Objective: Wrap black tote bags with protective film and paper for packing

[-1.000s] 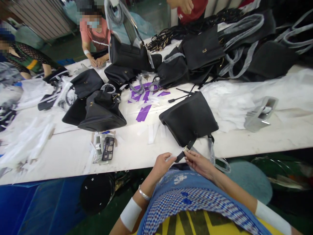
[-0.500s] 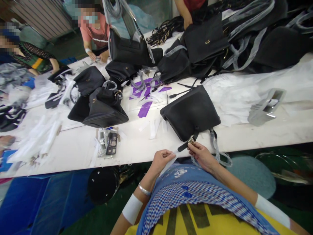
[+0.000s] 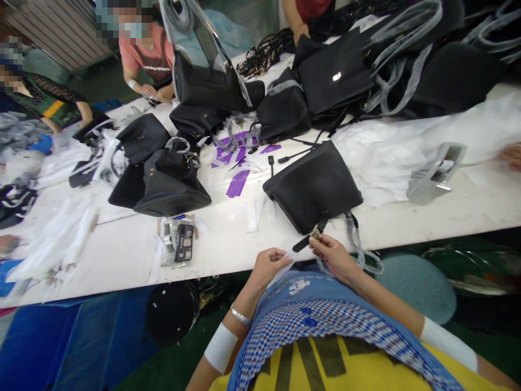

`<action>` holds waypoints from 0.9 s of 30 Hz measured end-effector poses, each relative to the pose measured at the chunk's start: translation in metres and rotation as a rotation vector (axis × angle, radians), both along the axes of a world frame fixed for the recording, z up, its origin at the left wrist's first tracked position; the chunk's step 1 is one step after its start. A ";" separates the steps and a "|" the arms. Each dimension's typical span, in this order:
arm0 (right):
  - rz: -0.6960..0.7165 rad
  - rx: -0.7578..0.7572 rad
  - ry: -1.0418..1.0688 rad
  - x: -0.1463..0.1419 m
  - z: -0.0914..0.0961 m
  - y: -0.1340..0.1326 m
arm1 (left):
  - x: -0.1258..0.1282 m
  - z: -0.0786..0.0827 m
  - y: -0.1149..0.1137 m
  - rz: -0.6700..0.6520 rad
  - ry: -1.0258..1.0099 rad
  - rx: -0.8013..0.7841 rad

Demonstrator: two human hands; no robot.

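A black handbag [image 3: 315, 184] lies on the white table in front of me, its short strap hanging toward the near edge. My right hand [image 3: 331, 252] pinches that strap at its gold buckle [image 3: 316, 233]; the strap's dark end [image 3: 302, 244] points left. Just left of it, my left hand [image 3: 269, 267] is closed on a thin white strip [image 3: 288, 260], which hangs down against my apron. A small gap separates the strip from the strap end. A plastic-wrapped handle [image 3: 358, 247] droops over the table edge beside my right wrist.
Black handbags [image 3: 175, 182] stand to the left, more are heaped at the back right. Purple pieces [image 3: 237, 183], a phone [image 3: 184, 243] and a grey tape dispenser [image 3: 435, 174] lie about. Co-workers sit across the table; a blurred hand [image 3: 512, 156] shows at the right edge.
The whole view has shifted slightly, so things on the table appear further left. Another person's hand has come in at the right edge. My two hands keep their grips.
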State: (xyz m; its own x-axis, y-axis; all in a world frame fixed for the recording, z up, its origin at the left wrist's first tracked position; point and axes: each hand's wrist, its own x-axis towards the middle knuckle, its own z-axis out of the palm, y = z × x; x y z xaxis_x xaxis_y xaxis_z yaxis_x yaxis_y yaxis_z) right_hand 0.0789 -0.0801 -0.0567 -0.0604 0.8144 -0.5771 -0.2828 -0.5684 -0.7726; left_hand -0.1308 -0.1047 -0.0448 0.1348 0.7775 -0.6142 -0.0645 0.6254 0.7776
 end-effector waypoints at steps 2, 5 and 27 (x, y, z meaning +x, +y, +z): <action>0.015 0.007 -0.042 -0.001 0.000 0.000 | 0.001 0.001 0.001 0.000 -0.013 -0.023; 0.065 0.033 -0.121 -0.002 0.000 -0.001 | 0.004 0.001 0.003 -0.005 -0.023 -0.047; -0.038 -0.085 0.038 0.005 -0.008 0.001 | 0.020 -0.003 0.014 -0.103 0.031 -0.006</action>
State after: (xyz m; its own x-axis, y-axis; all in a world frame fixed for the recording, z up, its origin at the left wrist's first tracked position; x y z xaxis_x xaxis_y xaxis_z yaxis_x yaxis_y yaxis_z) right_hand 0.0842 -0.0789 -0.0651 -0.0535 0.7650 -0.6418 -0.3334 -0.6195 -0.7107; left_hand -0.1106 -0.0903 -0.0478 0.1943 0.7569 -0.6240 0.0241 0.6323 0.7744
